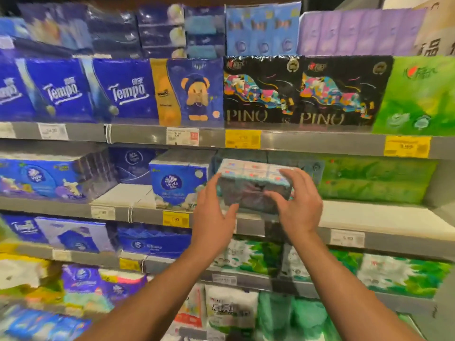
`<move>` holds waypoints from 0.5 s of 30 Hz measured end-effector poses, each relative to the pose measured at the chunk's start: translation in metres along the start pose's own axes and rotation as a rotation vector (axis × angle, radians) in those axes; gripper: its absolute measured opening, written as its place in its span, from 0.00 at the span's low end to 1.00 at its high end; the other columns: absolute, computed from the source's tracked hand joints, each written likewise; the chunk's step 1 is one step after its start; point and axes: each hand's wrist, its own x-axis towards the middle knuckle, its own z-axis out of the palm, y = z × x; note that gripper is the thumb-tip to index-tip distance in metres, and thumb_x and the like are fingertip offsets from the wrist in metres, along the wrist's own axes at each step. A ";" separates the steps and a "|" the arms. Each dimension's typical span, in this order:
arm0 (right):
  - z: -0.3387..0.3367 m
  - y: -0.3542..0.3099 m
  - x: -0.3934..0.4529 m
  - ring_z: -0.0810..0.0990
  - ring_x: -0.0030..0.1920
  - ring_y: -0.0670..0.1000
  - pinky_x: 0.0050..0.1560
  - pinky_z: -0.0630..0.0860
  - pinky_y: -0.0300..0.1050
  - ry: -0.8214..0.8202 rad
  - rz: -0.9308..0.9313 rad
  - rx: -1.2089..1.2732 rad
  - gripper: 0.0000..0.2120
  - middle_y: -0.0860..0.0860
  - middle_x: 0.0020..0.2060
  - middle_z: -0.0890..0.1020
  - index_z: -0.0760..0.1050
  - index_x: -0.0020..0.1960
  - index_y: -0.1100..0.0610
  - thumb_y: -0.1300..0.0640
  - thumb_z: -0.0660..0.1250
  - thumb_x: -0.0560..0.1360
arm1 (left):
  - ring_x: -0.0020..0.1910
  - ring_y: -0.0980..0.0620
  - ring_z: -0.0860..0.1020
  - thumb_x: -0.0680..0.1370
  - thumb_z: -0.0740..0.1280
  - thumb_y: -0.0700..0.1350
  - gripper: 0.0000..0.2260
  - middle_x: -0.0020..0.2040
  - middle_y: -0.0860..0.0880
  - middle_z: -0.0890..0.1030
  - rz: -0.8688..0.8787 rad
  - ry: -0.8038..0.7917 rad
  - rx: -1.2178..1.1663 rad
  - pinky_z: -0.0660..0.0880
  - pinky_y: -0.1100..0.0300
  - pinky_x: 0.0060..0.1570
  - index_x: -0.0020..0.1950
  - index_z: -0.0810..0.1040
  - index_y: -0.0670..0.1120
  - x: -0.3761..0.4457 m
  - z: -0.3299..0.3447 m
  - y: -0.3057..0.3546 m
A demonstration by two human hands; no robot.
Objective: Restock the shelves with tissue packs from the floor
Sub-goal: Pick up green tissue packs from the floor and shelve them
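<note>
The left hand (213,212) is pressing against the left end of a tissue pack (254,184), fingers mostly straight and thumb spread beneath its lower corner, while the right hand (299,205) is curling its fingers over the pack's right front edge and top. Between them the two hands are holding the pack level at the mouth of the middle shelf (369,217), a two-sided hold that is keeping the soft bundle from sagging or twisting as it is lined up with the gap. The pack is sitting just right of a blue tissue box (178,180) and left of a row of green packs (374,180), and it seems to be touching the shelf board, though blur is making that hard to confirm. The bare white board to the right of the pack is probably why this spot is being filled. Yellow price tags (175,219) are lining the shelf edge below.
</note>
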 end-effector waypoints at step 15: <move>0.107 0.044 0.038 0.78 0.44 0.68 0.40 0.76 0.56 -0.265 0.235 -0.172 0.24 0.67 0.39 0.78 0.79 0.51 0.64 0.43 0.75 0.70 | 0.55 0.52 0.75 0.72 0.71 0.52 0.17 0.52 0.58 0.72 -0.126 -0.138 0.289 0.75 0.52 0.55 0.59 0.70 0.53 0.076 0.084 -0.051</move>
